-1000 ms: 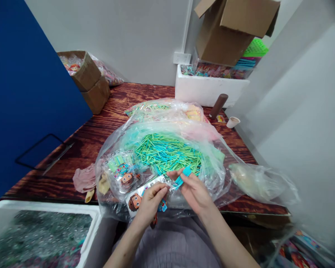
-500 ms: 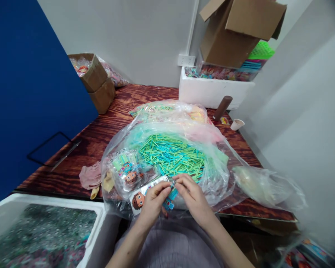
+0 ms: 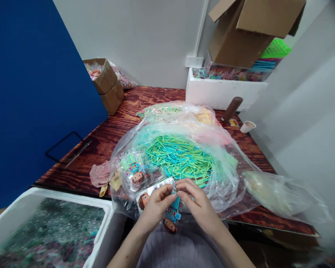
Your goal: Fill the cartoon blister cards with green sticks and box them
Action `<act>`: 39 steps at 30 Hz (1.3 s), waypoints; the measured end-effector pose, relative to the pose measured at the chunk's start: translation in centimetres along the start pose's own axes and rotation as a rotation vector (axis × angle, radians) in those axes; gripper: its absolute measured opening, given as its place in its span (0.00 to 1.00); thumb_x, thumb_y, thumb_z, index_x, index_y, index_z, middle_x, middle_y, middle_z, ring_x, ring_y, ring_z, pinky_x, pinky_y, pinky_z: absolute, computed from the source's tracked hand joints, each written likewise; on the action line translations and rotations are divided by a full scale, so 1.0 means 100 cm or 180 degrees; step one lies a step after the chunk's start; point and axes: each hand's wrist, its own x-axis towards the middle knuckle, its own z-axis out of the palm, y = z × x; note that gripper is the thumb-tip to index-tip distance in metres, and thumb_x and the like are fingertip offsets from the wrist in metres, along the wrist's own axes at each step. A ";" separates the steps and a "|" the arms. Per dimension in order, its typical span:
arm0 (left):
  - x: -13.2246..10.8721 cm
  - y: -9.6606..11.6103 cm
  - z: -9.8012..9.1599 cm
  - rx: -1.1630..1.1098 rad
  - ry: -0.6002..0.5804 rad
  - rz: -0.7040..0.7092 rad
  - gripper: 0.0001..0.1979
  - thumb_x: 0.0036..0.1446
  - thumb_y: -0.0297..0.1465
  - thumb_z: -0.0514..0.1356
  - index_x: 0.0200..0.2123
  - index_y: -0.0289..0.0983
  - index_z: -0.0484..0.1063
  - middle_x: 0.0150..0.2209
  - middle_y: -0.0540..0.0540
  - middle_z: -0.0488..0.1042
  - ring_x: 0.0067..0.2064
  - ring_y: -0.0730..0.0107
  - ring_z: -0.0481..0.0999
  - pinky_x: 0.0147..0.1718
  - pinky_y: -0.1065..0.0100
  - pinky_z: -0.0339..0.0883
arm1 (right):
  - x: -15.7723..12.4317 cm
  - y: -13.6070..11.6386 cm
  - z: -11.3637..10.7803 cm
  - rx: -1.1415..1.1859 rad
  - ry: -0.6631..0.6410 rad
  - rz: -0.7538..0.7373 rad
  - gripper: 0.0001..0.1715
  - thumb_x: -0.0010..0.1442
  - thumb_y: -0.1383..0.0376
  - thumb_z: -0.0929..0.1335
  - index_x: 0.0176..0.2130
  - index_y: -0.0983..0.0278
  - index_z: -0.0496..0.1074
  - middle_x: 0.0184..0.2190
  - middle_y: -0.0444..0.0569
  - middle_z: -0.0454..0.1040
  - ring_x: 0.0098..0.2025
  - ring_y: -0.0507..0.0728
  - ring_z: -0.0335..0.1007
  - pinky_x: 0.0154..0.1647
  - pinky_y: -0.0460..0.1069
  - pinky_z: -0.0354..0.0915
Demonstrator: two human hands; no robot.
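Note:
My left hand (image 3: 155, 205) and my right hand (image 3: 197, 203) meet at the table's front edge, both closed in a pinch. Between them, at the fingertips, hangs a small cartoon-printed packet (image 3: 172, 216) with blue sticks in it and a brown-haired face at its lower end. My fingers cover its top. Just beyond lies a heap of thin green and blue sticks (image 3: 181, 158) in a large clear plastic bag (image 3: 226, 182). Left of my hands are a flat cartoon-printed packet (image 3: 144, 199), partly behind my left hand, and more printed packets (image 3: 134, 171) in clear film.
A white foam box (image 3: 108, 208) of small wrapped things stands at lower left. A pink cloth-like piece (image 3: 99, 175) lies near the edge. Further back are a brown cylinder (image 3: 232, 109), a paper cup (image 3: 248, 127), cardboard boxes (image 3: 111, 97) and another white foam box (image 3: 223, 91).
The view has shifted, so the scene sits further right. The packet in my fingers now shows more of its print and its face below my hands. Both hands stay pinched together.

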 end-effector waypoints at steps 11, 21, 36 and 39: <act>0.062 0.042 -0.131 0.0934 0.2545 0.0898 0.18 0.46 0.42 0.64 0.37 0.37 0.70 0.31 0.52 0.71 0.32 0.69 0.71 0.35 0.68 0.67 | -0.008 0.071 -0.014 0.0146 0.0499 0.0675 0.10 0.62 0.60 0.65 0.35 0.62 0.73 0.31 0.46 0.76 0.35 0.57 0.71 0.37 0.49 0.65; 0.062 0.027 -0.121 0.3411 0.3098 0.0799 0.34 0.57 0.42 0.55 0.63 0.30 0.57 0.63 0.30 0.59 0.65 0.45 0.57 0.61 0.50 0.52 | 0.054 0.098 -0.079 -0.2094 0.1162 -0.0140 0.14 0.66 0.66 0.59 0.39 0.63 0.73 0.37 0.51 0.74 0.41 0.60 0.70 0.44 0.53 0.64; 0.029 0.026 -0.090 0.2949 0.2656 0.1063 0.24 0.58 0.44 0.56 0.54 0.38 0.69 0.63 0.38 0.62 0.64 0.52 0.61 0.62 0.53 0.55 | 0.091 0.100 -0.070 -0.4323 0.0410 0.0266 0.15 0.61 0.76 0.59 0.42 0.70 0.71 0.42 0.63 0.73 0.46 0.66 0.65 0.46 0.57 0.58; 0.026 0.030 -0.085 0.2777 0.2603 0.1146 0.23 0.58 0.43 0.56 0.53 0.39 0.70 0.62 0.39 0.63 0.63 0.53 0.62 0.62 0.53 0.55 | 0.089 0.095 -0.081 -0.4104 0.0466 0.0390 0.15 0.61 0.77 0.59 0.41 0.69 0.71 0.40 0.61 0.75 0.43 0.64 0.68 0.43 0.54 0.59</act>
